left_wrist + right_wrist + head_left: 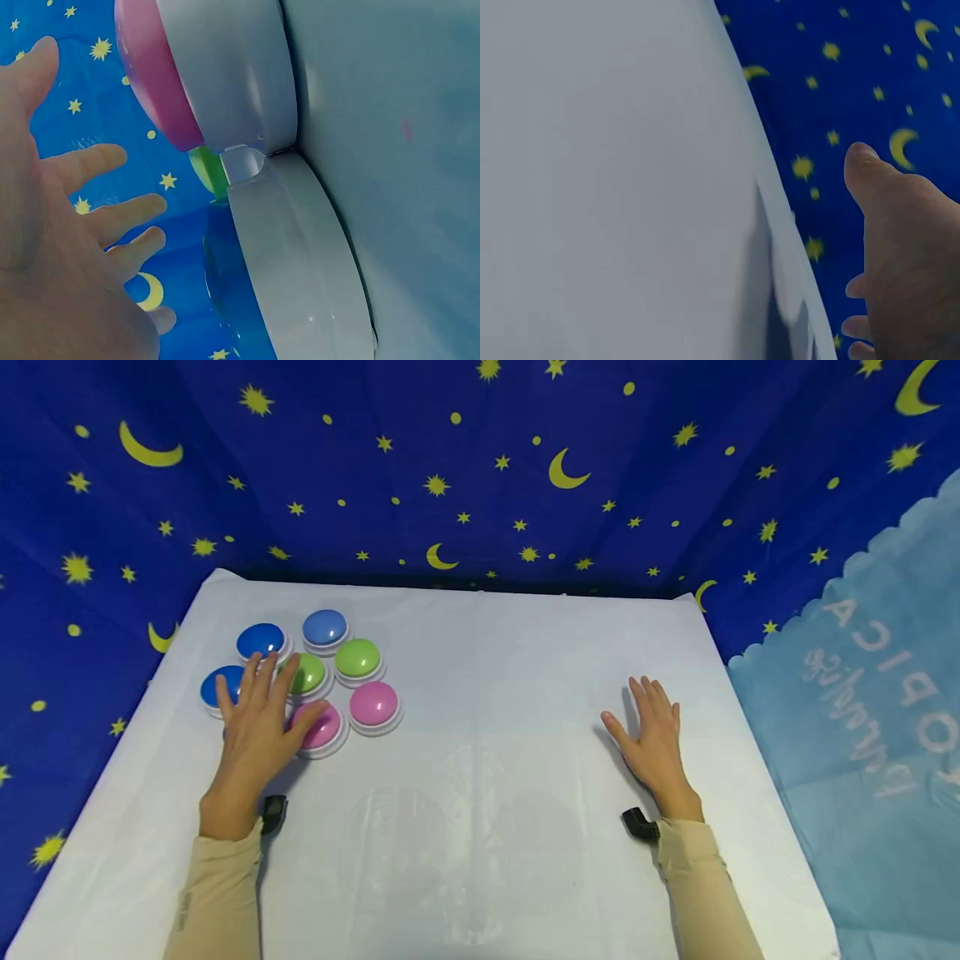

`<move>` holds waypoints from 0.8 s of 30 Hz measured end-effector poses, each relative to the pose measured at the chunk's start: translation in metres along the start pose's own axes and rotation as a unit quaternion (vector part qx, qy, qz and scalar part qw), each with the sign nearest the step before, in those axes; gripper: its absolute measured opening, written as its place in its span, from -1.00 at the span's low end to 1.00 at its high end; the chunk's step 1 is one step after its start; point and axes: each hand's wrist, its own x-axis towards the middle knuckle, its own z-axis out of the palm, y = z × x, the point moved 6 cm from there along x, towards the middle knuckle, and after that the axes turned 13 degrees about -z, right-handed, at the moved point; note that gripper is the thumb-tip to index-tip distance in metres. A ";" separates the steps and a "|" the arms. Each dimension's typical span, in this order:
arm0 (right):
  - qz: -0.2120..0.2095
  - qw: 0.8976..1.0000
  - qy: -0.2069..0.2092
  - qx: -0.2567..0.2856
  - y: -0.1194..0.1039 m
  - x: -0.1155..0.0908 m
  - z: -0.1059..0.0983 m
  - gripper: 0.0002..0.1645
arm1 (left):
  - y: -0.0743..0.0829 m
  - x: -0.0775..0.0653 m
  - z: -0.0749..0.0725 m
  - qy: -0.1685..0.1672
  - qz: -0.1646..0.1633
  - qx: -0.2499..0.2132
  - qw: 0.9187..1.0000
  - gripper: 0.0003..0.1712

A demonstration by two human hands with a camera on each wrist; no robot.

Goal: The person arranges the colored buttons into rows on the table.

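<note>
While my left hand (258,731) hovers, fingers spread, near the left edge of the table (487,718), domed buttons (311,674) lie beneath and right of it: dark blue buttons (260,639) under its fingertips, then green buttons (357,657) and pink buttons (373,703) by the thumb (one partly covered). Toward the right edge, my right hand (656,752) is spread, well apart from them.

Dark blue cloth (480,435) with yellow moons (146,456) and stars (256,400) hangs behind a white-covered table (517,693). Pale blue sheet (810,727), scalloped and bearing reversed lettering (917,689), hangs at right.
</note>
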 end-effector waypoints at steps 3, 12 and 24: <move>-0.016 1.000 -0.013 0.006 -0.014 0.005 0.009 -0.01 | 0.002 0.001 0.002 0.009 0.012 0.000 1.000 -0.05; -0.072 0.995 -0.054 0.040 -0.077 0.021 0.049 -0.02 | 0.020 -0.002 0.020 -0.010 0.028 0.015 0.999 -0.10; -0.165 0.978 -0.103 0.072 -0.175 0.046 0.111 0.00 | 0.036 -0.006 0.034 -0.013 0.055 0.039 0.998 -0.18</move>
